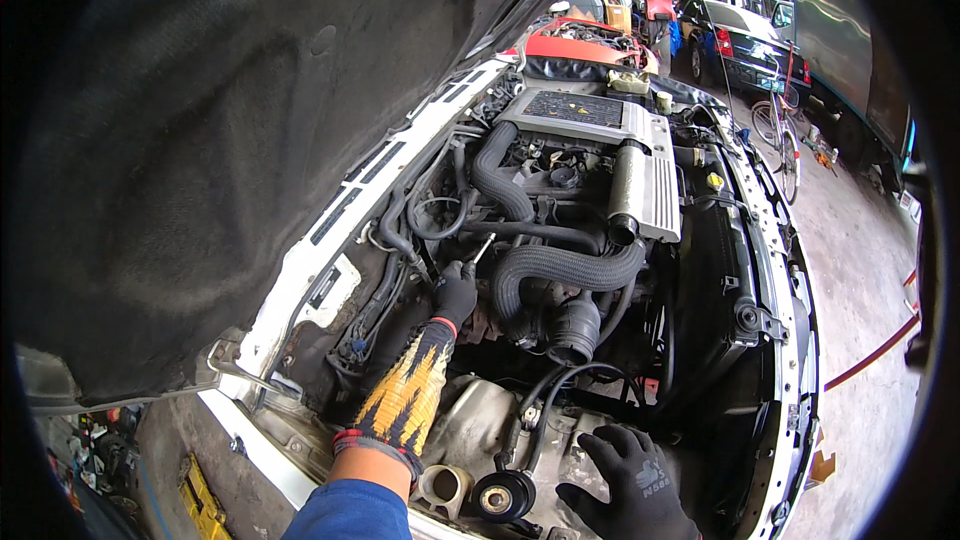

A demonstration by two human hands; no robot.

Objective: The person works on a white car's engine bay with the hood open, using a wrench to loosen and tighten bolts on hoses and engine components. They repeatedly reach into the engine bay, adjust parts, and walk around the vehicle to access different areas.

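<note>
My left hand point(455, 290), in a black glove below a yellow-and-black arm sleeve, is closed on a metal tool point(485, 248) that angles up among the engine's hoses, left of a large braided black hose point(540, 265). Another curved braided hose point(492, 155) runs above it, beside the silver ribbed cover point(655, 195). My right hand point(630, 470), also gloved, has its fingers apart over the front right of the bay, near a round black part point(500, 495) with thin hoses and a metal body behind it.
The raised hood point(180, 140) hangs over the left, with a prop rod near its lower edge. The white body rim point(260, 335) frames the bay. Beyond are a red car point(570, 50), a dark car point(740, 50), a bicycle point(785, 150), and yellow equipment point(200, 500) on the floor.
</note>
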